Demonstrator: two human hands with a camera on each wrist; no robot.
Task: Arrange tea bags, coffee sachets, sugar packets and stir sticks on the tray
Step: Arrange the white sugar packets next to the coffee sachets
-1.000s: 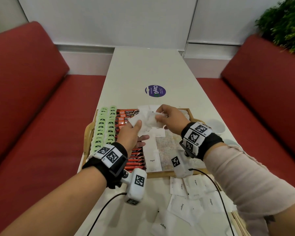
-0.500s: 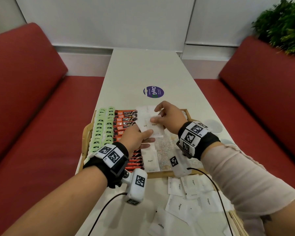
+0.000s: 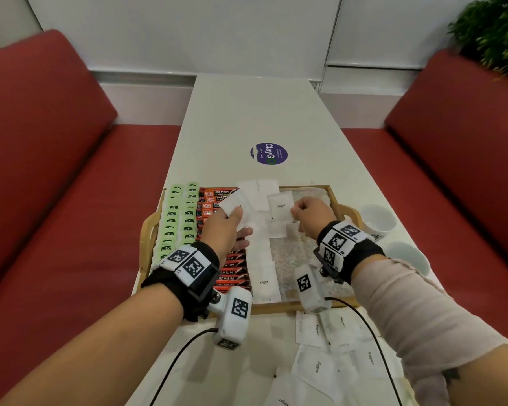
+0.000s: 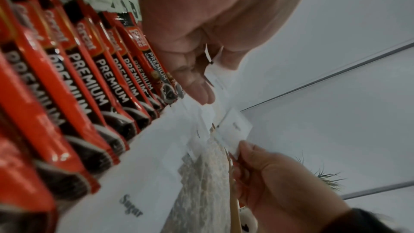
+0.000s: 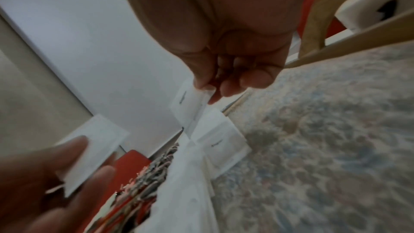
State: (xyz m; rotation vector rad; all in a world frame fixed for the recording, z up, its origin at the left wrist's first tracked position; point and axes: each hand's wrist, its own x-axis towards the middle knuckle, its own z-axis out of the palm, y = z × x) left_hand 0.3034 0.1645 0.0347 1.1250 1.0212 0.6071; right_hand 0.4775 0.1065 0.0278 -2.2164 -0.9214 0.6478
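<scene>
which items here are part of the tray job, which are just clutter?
Job:
- wooden tray
- green tea bags
- red coffee sachets
- sugar packets in tray
- loose sugar packets on table
- packet pinched by right hand
- packets gripped by left hand

Lying about:
- white cups
- purple sticker
- plant

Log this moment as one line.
left hand: holds white sugar packets | right hand: pinches white sugar packet | over wooden tray

White sugar packets (image 3: 263,268) columned beside coffee sachets (image 3: 232,273)
</scene>
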